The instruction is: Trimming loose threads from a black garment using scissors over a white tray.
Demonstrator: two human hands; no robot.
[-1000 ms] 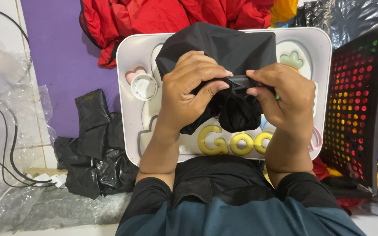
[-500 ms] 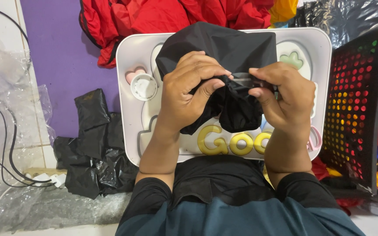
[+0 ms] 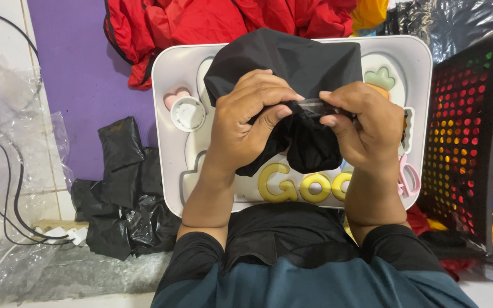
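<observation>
Above white tray (image 3: 166,74): left hand (image 3: 246,122) and right hand (image 3: 366,128), both pinched tight on black cloth (image 3: 292,63); red fabric (image 3: 201,23) beyond tray.

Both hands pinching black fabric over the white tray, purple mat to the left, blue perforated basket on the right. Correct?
Not quite: the perforated basket on the right is black, not blue; coloured items only show through its holes. The head view shows this. The rest holds: the left hand and right hand pinch the black fabric over the white tray, with the purple mat to the left.
</observation>
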